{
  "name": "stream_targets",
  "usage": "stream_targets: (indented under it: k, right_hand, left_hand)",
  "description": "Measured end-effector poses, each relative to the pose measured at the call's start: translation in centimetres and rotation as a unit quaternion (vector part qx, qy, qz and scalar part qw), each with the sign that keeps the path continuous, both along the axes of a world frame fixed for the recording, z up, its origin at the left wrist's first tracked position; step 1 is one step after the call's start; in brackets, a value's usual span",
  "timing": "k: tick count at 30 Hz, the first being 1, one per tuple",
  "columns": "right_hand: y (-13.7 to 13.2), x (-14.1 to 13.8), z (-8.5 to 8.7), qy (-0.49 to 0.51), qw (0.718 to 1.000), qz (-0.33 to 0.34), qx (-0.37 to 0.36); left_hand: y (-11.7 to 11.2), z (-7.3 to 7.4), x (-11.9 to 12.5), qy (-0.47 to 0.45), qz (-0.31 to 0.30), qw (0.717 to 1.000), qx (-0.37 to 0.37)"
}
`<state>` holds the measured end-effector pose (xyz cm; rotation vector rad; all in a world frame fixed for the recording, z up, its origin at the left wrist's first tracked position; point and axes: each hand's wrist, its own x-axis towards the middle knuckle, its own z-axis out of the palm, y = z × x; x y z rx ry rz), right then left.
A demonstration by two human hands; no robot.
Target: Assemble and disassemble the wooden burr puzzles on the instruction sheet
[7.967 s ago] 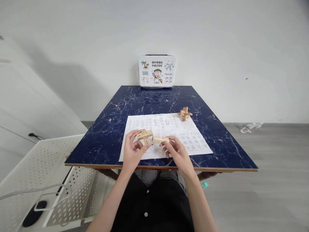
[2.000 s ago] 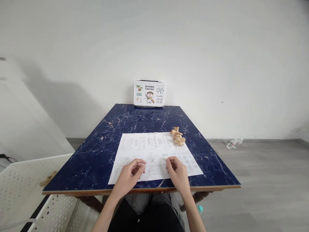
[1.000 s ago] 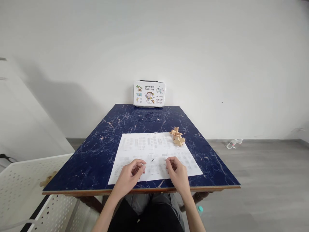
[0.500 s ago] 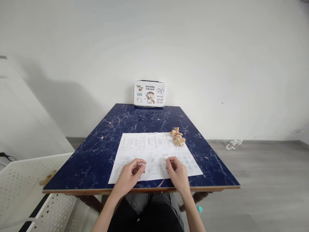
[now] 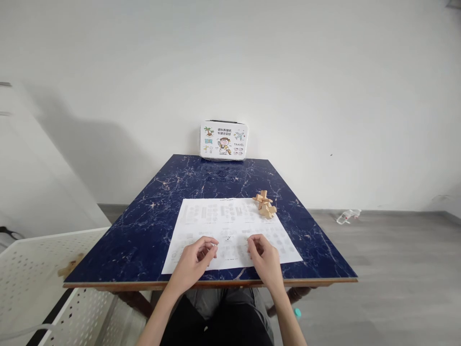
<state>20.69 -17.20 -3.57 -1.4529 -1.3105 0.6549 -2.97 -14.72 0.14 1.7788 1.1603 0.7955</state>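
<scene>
On the lower part of a white printed sheet (image 5: 230, 223) rest both of my hands, apart from each other. My left hand (image 5: 194, 259) lies on its side, fingers loosely curled and the thumb a little away from them, nothing held. In much the same pose, my right hand (image 5: 265, 259) is loosely curled, its thumb toward the middle, with nothing seen in it. Beyond the right hand, at the sheet's upper right corner, sits an interlocking wooden block puzzle (image 5: 264, 204) of light, notched pieces. The small print on the sheet is too faint to read.
The dark blue marbled table (image 5: 144, 230) has a wooden edge. At its far end a white cartoon-printed case (image 5: 224, 140) stands against the wall. A white perforated basket (image 5: 21, 269) on the left holds wooden pieces (image 5: 71, 265). A clear plastic bottle (image 5: 348, 216) lies on the floor.
</scene>
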Motion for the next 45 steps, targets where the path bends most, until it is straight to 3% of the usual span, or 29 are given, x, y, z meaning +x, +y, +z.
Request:
stream_targets:
  k: [13, 19, 23, 27, 29, 31, 38, 41, 45]
  right_hand:
    - [0.0, 0.0, -0.3, 0.001, 1.000, 0.000, 0.004]
    - [1.3, 0.6, 0.2, -0.008, 0.999, 0.033, 0.006]
    - [4.4, 2.4, 1.6, -0.096, 0.991, -0.021, 0.086]
    - [9.2, 5.9, 2.6, -0.170, 0.963, -0.146, 0.149]
    - [11.6, 7.9, 2.9, -0.201, 0.957, -0.185, 0.094]
    - [13.6, 9.7, 3.1, -0.258, 0.950, -0.172, -0.025]
    - [17.1, 12.4, 3.6, -0.301, 0.933, -0.103, -0.170]
    - [17.8, 12.2, 3.7, -0.319, 0.920, -0.088, -0.210]
    - [17.9, 11.7, 4.1, -0.329, 0.918, -0.084, -0.204]
  left_hand:
    - [-0.2, 0.2, 0.1, 0.006, 0.004, 1.000, 0.007]
    - [-0.2, 0.0, 0.1, 0.008, -0.001, 1.000, 0.012]
    - [-0.2, -0.1, 0.1, 0.011, -0.002, 1.000, 0.006]
    - [-0.4, 0.0, 0.1, 0.018, -0.006, 1.000, 0.001]
    - [-0.4, 0.1, 0.2, 0.020, -0.005, 1.000, 0.002]
    - [-0.4, 0.2, 0.2, 0.020, -0.002, 1.000, 0.004]
    - [-0.5, 0.4, 0.3, 0.030, 0.000, 1.000, -0.002]
    - [-0.5, 0.4, 0.2, 0.028, 0.002, 1.000, -0.001]
    - [-0.4, 0.2, 0.2, 0.023, 0.004, 1.000, 0.000]
